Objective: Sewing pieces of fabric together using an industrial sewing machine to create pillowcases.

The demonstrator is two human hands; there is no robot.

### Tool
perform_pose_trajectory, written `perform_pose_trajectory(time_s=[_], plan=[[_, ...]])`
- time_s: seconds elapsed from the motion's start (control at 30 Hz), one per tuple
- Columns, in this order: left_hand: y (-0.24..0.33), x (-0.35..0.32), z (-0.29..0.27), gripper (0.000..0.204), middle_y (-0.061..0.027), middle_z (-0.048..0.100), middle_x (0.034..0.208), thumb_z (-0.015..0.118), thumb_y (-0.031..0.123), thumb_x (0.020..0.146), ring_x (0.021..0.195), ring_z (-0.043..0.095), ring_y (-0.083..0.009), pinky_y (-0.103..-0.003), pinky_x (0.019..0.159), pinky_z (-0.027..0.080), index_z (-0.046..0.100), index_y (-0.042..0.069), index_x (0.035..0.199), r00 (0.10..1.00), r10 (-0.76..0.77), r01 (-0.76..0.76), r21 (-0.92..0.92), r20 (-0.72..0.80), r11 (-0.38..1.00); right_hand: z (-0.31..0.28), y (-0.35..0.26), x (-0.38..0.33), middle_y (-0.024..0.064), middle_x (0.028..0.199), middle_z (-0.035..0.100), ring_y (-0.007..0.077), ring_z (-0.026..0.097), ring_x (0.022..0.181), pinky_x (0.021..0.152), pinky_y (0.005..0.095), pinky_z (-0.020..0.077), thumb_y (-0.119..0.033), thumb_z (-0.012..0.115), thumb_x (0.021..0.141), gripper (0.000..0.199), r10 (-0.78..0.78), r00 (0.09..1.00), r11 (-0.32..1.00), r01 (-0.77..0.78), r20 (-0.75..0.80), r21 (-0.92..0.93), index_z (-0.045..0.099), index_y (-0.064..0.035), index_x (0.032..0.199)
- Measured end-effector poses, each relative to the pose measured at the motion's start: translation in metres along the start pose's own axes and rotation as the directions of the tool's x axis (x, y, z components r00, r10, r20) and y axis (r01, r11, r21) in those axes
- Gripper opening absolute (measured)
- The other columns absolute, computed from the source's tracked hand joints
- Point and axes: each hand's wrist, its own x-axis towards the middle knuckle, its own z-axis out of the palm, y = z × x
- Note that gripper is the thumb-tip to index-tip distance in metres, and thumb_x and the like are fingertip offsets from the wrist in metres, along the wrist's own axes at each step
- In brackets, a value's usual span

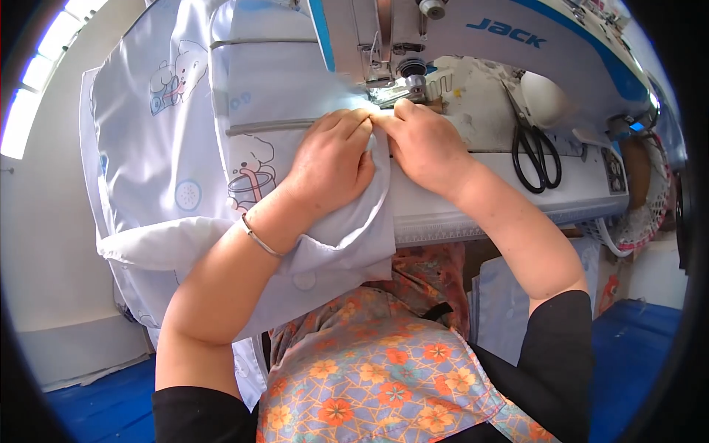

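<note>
A white sewing machine with blue trim stands before me, its needle area lit. White printed fabric with cartoon animals and grey bands spreads over the table to the left. Just in front of the presser foot, my left hand is closed on the fabric's edge, its fingers bunched. My right hand meets it there, thumb and fingers pinching the same edge. Both sets of fingertips nearly touch, and the cloth between them is mostly hidden. A loose folded edge curves below my left wrist.
Black-handled scissors lie on the machine bed right of my right hand. Behind them rests a rounded white object. A ruler strip runs along the table's front edge. A netted basket hangs at the far right.
</note>
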Motion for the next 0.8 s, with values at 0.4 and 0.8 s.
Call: perform_pose_trajectory(time_s=[0.4,0.8], plan=[[-0.009,0.003,0.001,0.034,-0.0198,0.066,0.118,0.061,0.01,0.076,0.114,0.061,-0.0353,-0.046,0.1,0.05,0.066,-0.005,0.106,1.0,-0.016,0.016,0.008,0.019,1.0,-0.001,-0.003,0.01,0.0146,0.101,0.067,0.0344,0.067,0.09,0.077,0.0427,0.0558,-0.008,0.063,0.09,0.028,0.078,0.994,0.995,-0.082,0.077,0.058,0.07,-0.0117,0.117],[-0.017,0.007,0.004,0.033,-0.0202,0.066,0.118,0.062,0.011,0.076,0.114,0.061,-0.0363,-0.046,0.1,0.05,0.067,-0.004,0.105,0.998,-0.056,0.056,0.049,0.007,0.997,0.0,-0.002,0.007,0.0101,0.094,0.062,0.0311,0.066,0.084,0.073,0.0427,0.0554,-0.01,0.065,0.089,0.031,0.008,0.998,1.0,-0.008,0.056,-0.011,0.07,-0.0127,0.119]])
